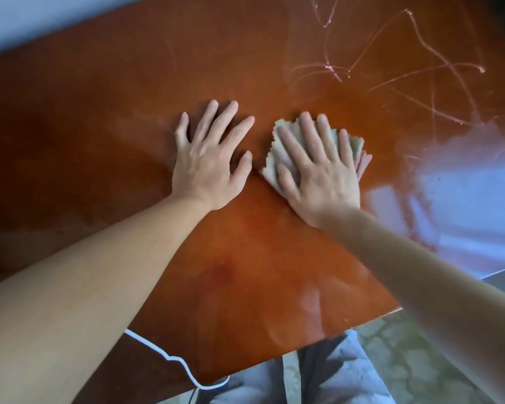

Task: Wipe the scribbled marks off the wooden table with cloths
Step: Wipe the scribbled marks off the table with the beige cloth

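Cloth: we see a small grey-beige microfibre cloth (pixel 286 147) with pinked, zigzag edges, bunched flat on the desk near its middle, under our right hand.
Cloth handling: we judge it light, soft and limp; it will crumple and slide rather than hold a shape, so it wants a flat palm spread over its middle, not a pinch at an edge. A reddish fold shows at its right edge, perhaps picked-up marking or a second layer; we cannot tell which.
Right hand: our right hand (pixel 318 173) lies flat on the cloth, fingers straight and spread, pressing it down without curling round it.
Left hand: our left hand (pixel 210 161) rests just beside the cloth, palm down on bare wood, fingers straight and splayed, holding nothing; we judge it a brace.
Scribbled marks: pale pink scribbled marks (pixel 405 68) cross the far right of the desk, well apart from the cloth, with faint smears nearer to it.
Desk: the wooden desk (pixel 99 97) is glossy reddish-brown and we judge it slick, so the cloth should glide easily but may skid from under a light press.
Reach: we judge the marks still untouched there, calling for a push forward and rightward.
Surroundings: a white cable (pixel 175 358) crosses the near desk edge; patterned floor (pixel 391 339) shows below.
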